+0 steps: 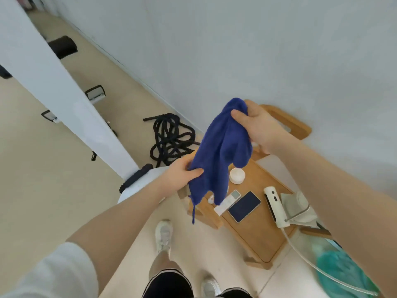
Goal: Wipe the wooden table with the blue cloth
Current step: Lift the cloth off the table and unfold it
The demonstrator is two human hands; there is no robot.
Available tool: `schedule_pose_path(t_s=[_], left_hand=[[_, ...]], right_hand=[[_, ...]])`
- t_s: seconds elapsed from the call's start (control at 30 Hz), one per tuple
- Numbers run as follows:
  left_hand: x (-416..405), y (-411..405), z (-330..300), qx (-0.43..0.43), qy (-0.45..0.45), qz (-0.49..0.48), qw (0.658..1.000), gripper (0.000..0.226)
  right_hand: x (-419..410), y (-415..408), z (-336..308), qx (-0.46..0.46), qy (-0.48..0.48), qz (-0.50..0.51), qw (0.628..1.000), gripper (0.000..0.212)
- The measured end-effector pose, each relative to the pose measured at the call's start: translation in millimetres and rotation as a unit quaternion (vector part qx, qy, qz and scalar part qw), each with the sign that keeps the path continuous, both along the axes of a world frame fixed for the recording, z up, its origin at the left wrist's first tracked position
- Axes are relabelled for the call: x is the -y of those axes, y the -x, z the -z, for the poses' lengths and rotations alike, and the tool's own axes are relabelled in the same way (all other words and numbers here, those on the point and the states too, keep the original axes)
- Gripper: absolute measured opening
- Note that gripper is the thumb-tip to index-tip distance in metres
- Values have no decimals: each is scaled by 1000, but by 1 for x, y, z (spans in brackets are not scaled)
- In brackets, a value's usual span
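A blue cloth [221, 151] hangs in the air above the small wooden table [257, 235]. My right hand [257, 127] grips its top end, thumb over the fabric. My left hand [182, 173] pinches its lower left edge. The cloth droops between both hands and a thin corner dangles past the table's left edge. On the table lie a white round jar [237, 176], a white remote [227, 202], a dark phone [244, 206] and a white device [274, 206] with a cable. The cloth hides part of the tabletop.
A coiled black rope [171, 138] lies on the floor left of the table, by the wall. A white pillar [64, 93] stands at left. A teal cloth [343, 274] lies lower right. My feet in white shoes [164, 235] stand before the table.
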State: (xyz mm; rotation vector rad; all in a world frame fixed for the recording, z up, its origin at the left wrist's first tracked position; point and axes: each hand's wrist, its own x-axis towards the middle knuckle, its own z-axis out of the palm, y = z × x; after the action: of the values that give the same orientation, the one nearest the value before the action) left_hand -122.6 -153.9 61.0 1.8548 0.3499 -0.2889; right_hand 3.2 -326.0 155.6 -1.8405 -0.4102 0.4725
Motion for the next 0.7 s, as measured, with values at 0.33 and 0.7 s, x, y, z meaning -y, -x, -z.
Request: schedule_pose_path(t_s=[0.33, 0.7], left_hand=[[-118, -186, 26, -4, -61, 19, 998, 10], [-91, -224, 115, -190, -124, 392, 892, 57]], right_hand=[[-37, -82, 115, -117, 188, 259, 940, 33], [-122, -54, 187, -321, 187, 199, 907, 26]])
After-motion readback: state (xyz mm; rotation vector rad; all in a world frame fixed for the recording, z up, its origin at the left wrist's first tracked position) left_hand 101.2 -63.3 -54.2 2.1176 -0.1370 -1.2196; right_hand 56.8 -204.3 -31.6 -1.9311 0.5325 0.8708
